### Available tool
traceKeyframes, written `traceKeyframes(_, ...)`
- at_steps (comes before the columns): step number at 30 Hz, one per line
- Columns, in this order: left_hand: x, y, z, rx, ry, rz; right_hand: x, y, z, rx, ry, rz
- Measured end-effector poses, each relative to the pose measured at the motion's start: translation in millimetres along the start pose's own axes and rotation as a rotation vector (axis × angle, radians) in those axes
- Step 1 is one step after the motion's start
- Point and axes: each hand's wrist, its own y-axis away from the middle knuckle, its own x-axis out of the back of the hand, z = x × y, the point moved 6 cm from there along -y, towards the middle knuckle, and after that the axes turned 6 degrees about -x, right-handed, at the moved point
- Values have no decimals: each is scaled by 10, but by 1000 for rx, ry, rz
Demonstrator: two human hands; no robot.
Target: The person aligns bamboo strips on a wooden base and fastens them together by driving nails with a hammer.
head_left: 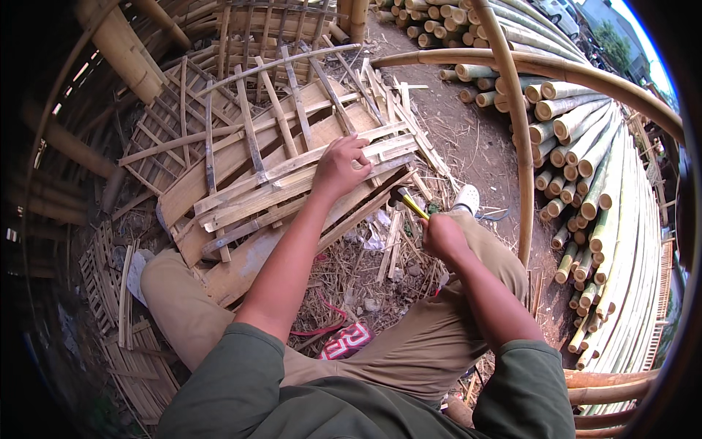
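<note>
In my right hand point(444, 238) is a hammer point(415, 204) with a yellow-and-black handle, its dark head pointing up and left toward the slats. Fingers curled in a pinch, my left hand point(342, 167) rests on the bundle of pale split-bamboo slats point(274, 192). Whatever is between those fingertips is too small to make out. The slats lie across a frame of thinner crossing bamboo strips point(282, 117). Beneath the frame is a broad wooden plank bench point(256, 256), in front of my knees.
Cut bamboo poles point(592, 157) are stacked along the right, beyond an upright bamboo post point(521, 139). Woven bamboo panels point(179, 110) lean at the far left. Scraps, straw and a red-and-white packet point(345, 342) litter the ground between my legs.
</note>
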Motion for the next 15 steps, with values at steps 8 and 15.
traceKeyframes(8,3,-25,-19,11,14,-2,45,-1,-87,-26,-5,-32)
traceKeyframes(15,9,-14,-14,20,12,-5,-55,-174,-189,67,247,-229)
